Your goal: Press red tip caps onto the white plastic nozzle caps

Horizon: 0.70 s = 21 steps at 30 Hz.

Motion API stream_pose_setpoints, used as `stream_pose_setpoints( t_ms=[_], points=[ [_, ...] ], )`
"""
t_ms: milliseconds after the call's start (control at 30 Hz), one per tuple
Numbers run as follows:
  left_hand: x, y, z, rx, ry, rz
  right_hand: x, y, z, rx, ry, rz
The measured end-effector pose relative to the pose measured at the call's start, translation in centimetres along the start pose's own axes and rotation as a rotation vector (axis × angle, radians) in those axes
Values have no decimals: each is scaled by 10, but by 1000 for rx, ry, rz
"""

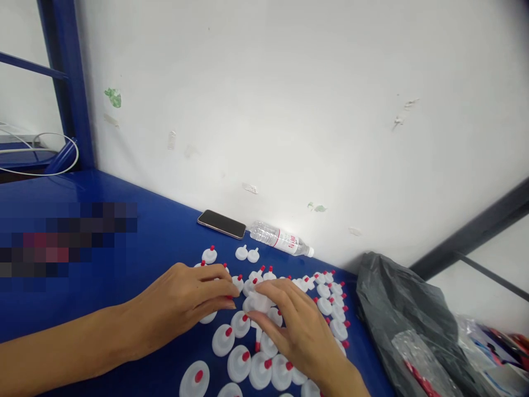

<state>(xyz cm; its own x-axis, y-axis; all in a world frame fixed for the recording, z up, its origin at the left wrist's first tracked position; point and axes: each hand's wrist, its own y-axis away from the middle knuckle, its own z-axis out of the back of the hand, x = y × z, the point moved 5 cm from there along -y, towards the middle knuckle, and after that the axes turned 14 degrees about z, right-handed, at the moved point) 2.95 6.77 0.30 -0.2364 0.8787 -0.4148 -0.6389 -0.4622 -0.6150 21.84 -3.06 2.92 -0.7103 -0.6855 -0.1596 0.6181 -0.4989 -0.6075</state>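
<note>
White wall [289,110] w/ tape scraps seen behind, blue counter [165,242] below, blue post [74,82] at upper L of frame. Phone [222,224] + clear bottle [281,238] laid by wall, approx ctr of pic. Lower ctr to lower R of counter covered w/ red-tipped white discs [238,364]; two bare white discs [242,253], no red showing, set side by side just below phone. R hand [303,325], lower ctr: translucent white piece [259,302] pinched btwn thumb + fingers, grip closed on it, held among the discs; shape blurred. L hand [182,295], to its left in pic: grip almost closed, red bit seen at fingertips, can't tell if held or just behind. Grey plastic bag [405,309] slumped at lower R.
</note>
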Motion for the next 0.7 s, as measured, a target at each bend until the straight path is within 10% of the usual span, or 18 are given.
stream_pose_setpoints(
  t_ms=[700],
  points=[
    [-16, 4, -1, -51, -5, -44, 17, -11, 4, -50, 3, 101]
  ],
)
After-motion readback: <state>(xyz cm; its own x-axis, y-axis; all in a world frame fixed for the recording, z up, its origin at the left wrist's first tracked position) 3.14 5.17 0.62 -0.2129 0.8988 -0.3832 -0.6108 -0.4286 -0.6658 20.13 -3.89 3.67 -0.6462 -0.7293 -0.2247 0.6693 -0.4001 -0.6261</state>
